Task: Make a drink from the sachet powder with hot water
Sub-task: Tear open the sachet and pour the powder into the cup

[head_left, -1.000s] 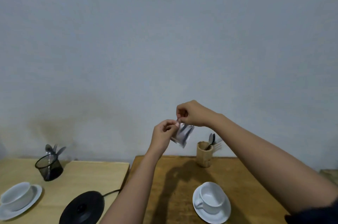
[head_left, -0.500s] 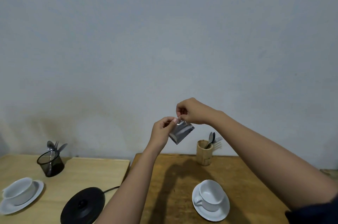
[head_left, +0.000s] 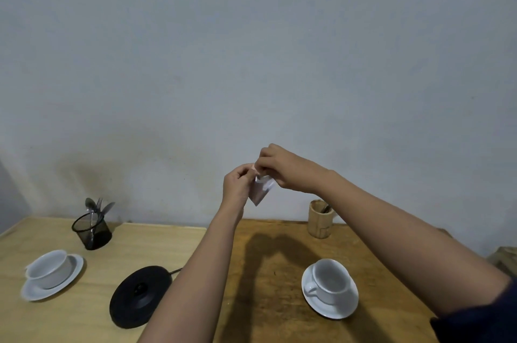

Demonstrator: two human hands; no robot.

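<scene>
Head camera showed the left hand [head_left: 237, 184] and right hand [head_left: 282, 167] raised together in front of the wall, both pinching the top edge of a small silver sachet [head_left: 261, 192] that hung tilted between them, above the darker wooden table [head_left: 268, 272]. Below, to the right, an empty white cup [head_left: 331, 279] stood on a saucer [head_left: 330, 307]; a bamboo holder [head_left: 320, 218] with cutlery stood near the wall. Left, on the lighter table [head_left: 84, 314], sat a black kettle base [head_left: 140, 295], a second cup [head_left: 49, 267] and a mesh holder [head_left: 92, 232].
</scene>
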